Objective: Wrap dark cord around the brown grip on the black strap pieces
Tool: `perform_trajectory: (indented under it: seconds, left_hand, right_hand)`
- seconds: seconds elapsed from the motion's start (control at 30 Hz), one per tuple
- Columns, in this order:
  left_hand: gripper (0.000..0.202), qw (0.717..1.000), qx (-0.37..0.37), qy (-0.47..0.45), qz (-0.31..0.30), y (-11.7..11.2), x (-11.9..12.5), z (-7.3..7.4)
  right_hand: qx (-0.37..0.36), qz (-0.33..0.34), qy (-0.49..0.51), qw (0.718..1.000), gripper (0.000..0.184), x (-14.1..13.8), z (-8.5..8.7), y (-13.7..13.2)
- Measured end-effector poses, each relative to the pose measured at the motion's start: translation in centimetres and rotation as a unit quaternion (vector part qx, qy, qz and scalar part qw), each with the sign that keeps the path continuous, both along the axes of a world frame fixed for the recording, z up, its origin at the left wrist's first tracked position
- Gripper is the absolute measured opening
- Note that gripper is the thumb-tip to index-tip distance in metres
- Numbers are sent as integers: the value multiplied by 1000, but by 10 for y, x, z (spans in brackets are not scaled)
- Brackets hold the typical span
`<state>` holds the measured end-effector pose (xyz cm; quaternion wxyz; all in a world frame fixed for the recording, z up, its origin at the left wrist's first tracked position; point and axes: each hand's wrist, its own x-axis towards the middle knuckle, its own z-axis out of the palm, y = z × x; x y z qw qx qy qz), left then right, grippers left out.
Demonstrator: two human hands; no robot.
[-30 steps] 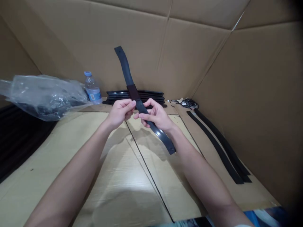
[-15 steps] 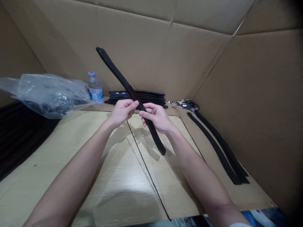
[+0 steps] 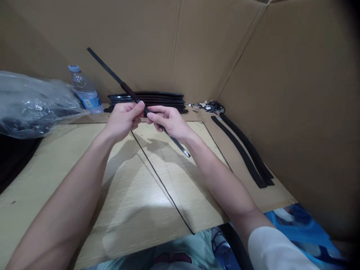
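A long, narrow black strip (image 3: 105,67) slants across in front of me, seen nearly edge-on, with a dark brown sleeve or wrap (image 3: 128,91) along part of its length. My left hand (image 3: 126,117) pinches it near the middle between thumb and fingers. Just to the right, my right hand (image 3: 168,122) grips it too, fingers closed. Its lower end reaches out past the right hand over the table. Below the left hand a thin dark cord (image 3: 159,176) runs toward the table's front edge; whether it joins the strip is hidden.
Behind my hands lies a stack of black strips (image 3: 157,98). A water bottle (image 3: 87,92) and a clear plastic bag (image 3: 33,101) stand left. Loose black strips (image 3: 239,150) and tangled small cords (image 3: 212,107) lie right. Cardboard walls (image 3: 135,41) enclose the pale tabletop (image 3: 118,210).
The strip has been turned from its broad face to its narrow edge, both hands still on it. My view has shifted, so the hands and strip appear higher and further left.
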<state>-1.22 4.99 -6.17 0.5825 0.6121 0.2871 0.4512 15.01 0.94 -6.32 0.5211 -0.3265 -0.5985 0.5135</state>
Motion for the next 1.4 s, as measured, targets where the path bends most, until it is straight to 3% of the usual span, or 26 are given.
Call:
perform_trajectory:
  seconds: [0.17,0.3,0.47,0.57,0.7,0.83,0.93,1.03,1.13,1.23,1.3,1.4]
  left_hand:
    - [38,999,-12,-9,-41,-2,-1,1]
    - [34,999,-9,4,-41,-5,0,4]
    - [34,999,9,35,-19,-6,2,6]
    - [34,998,23,51,8,-5,3,7]
    - [35,996,25,69,44,-8,7,10]
    - [42,991,35,119,48,-12,10,13]
    - [43,983,59,157,79,-13,11,14]
    - [37,984,42,137,103,-18,13,20]
    - [32,991,2,86,103,-28,15,32]
    - [31,997,-19,34,69,-40,16,44]
    - [33,998,-24,13,54,-47,15,50]
    - [33,999,-12,-8,48,-57,11,58]
  right_hand:
    - [14,32,-24,999,32,5,0,0]
    - [-2,28,-11,1000,45,6,-4,-1]
    - [31,-5,-28,999,52,5,-4,-2]
    - [46,-29,-38,998,47,5,0,-3]
    - [26,-8,-35,999,30,4,5,-6]
    - [32,-71,-65,995,20,2,3,-7]
    - [75,-141,-104,982,23,-3,-2,-6]
    - [119,-160,-124,972,27,-7,1,-13]
    - [132,-173,-127,968,25,-6,11,-43]
    - [138,-222,-136,955,15,6,17,-97]
    - [168,-276,-153,934,17,21,12,-141]
    - [245,-322,-189,895,23,47,-10,-206]
